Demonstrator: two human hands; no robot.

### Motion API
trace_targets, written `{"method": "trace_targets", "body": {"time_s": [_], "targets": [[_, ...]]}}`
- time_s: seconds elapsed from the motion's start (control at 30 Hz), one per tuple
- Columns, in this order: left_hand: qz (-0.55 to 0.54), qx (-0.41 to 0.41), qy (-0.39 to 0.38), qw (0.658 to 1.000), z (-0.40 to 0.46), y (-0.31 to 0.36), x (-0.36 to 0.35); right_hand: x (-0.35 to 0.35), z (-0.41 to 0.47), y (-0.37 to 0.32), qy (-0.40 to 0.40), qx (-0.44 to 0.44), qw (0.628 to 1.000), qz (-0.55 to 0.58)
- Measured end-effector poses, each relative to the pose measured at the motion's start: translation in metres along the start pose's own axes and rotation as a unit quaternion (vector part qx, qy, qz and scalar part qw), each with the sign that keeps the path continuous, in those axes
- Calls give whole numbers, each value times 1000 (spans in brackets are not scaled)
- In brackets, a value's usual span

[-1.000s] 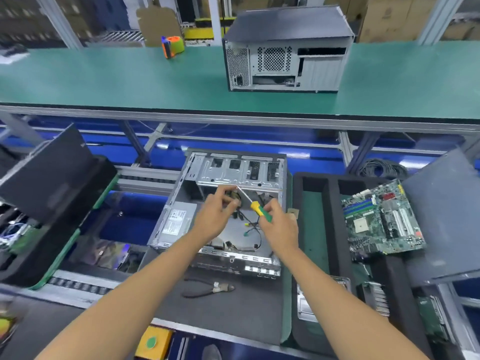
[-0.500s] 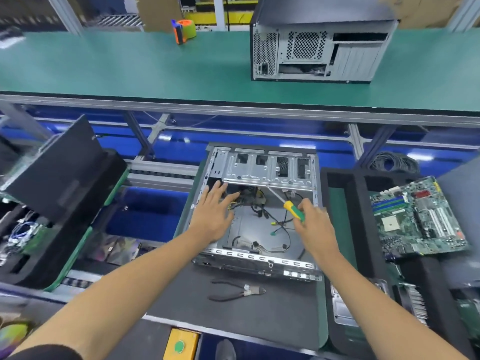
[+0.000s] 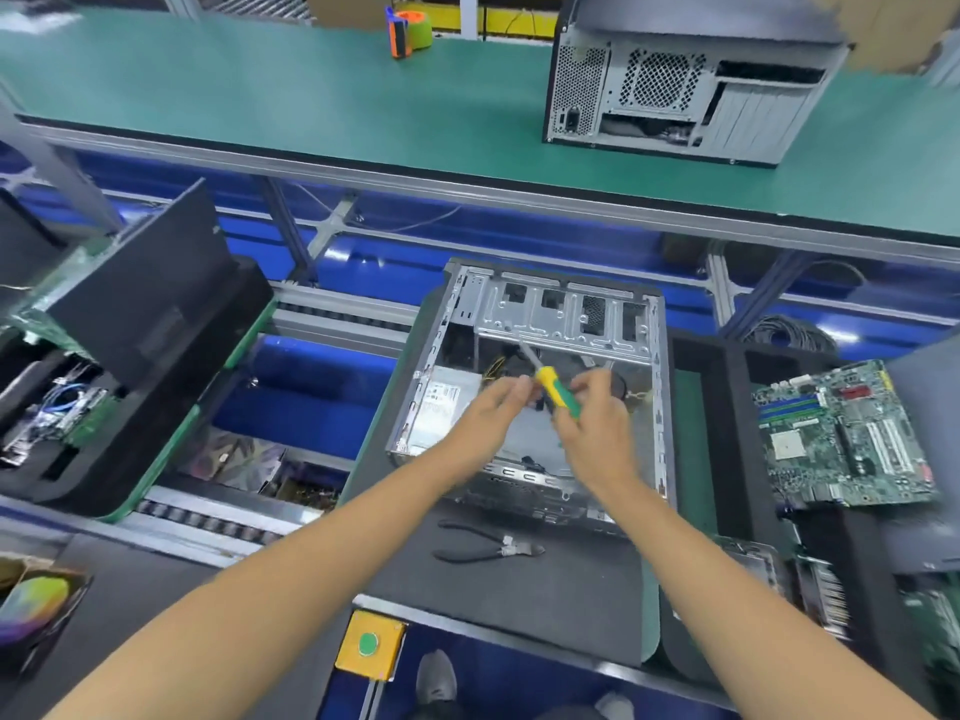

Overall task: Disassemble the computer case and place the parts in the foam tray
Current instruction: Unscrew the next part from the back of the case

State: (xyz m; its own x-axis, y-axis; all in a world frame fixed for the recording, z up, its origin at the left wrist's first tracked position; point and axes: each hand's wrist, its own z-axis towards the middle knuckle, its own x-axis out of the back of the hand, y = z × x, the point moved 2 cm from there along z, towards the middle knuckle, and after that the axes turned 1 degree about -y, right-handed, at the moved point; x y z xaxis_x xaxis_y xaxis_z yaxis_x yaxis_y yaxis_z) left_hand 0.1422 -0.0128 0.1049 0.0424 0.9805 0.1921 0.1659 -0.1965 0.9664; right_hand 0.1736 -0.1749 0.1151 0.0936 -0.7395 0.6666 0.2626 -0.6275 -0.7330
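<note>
Case: the computer case (image 3: 535, 387) is lying open on its side on the dark mat at the near middle of my table, side panel off, and I am leaning over it.
Done: the motherboard (image 3: 841, 433) is already sitting out in the foam tray (image 3: 727, 407) just right of the case; the case floor is looking mostly bare.
Left: the power supply (image 3: 441, 407) is still sitting in the left half of the case, loose cables are trailing across the middle, and the drive cage (image 3: 561, 314) is standing at the far end.
Right hand: my right hand (image 3: 597, 433) is gripping the yellow-and-green screwdriver (image 3: 556, 392), fingers curled round its handle, shaft pointing towards the drive cage.
Left hand: my left hand (image 3: 493, 413) is reaching to the top of the handle, fingertips closing on something small; I cannot tell what.
Idle tool: the pliers (image 3: 488, 548) are lying on the mat near the case's near edge.
Judgement: I am roughly halfway through, I reckon.
</note>
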Motion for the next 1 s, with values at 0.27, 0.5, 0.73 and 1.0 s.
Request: {"method": "trace_targets", "body": {"time_s": [0.27,0.5,0.73,1.0], "targets": [[-94,-46,159,982,-34,-14,36,-46,-20,-19,-176,106,977,-55],[-4,-55,183,982,-82,-52,47,-64,-17,-8,-370,133,903,-171],[106,-30,125,986,-127,-98,13,-62,-17,-5,-364,141,905,-168],[79,10,108,991,-144,-110,-5,-63,-19,-7,-351,131,910,-176]]}}
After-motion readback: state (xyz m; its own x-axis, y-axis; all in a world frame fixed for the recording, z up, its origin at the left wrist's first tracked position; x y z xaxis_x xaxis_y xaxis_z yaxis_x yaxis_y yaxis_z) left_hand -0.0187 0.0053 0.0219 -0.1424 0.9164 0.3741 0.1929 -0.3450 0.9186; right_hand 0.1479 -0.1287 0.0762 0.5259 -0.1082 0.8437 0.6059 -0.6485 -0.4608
